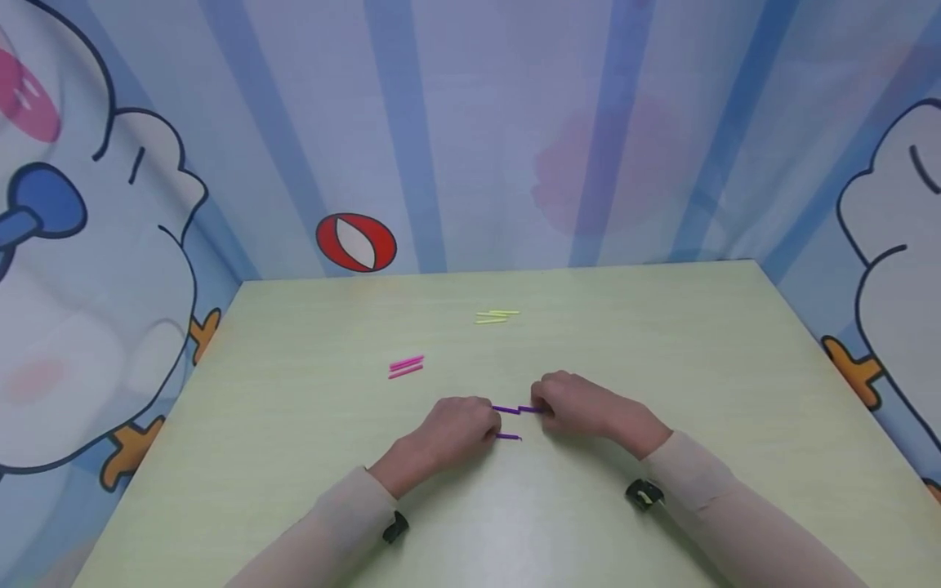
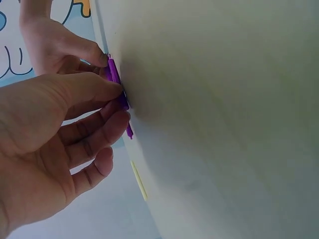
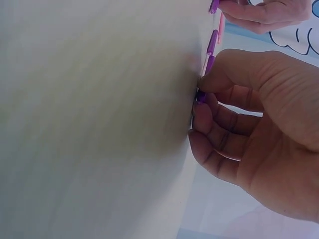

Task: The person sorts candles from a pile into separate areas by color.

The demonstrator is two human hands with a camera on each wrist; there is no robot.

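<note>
Three thin purple sticks lie at the middle of the table, between the two hands. My left hand [image 1: 459,429] is at their left with its palm down; in the left wrist view, thumb and fingertips pinch a purple stick [image 2: 114,72] close over the tabletop. One far purple stick [image 1: 506,410] and a nearer purple stick [image 1: 507,437] stick out from beside the left fingers. On the right, my right hand [image 1: 581,404] pinches another purple stick [image 3: 201,96] between thumb and finger. Its left end [image 1: 528,409] meets the far stick's right end in the head view.
Several pink sticks [image 1: 407,367] lie to the left, beyond the left hand. Farther back is a small group of yellow sticks [image 1: 497,316]. The pale green table [image 1: 698,343] ends at a cartoon-printed cloth backdrop [image 1: 485,147], which also rises along both sides.
</note>
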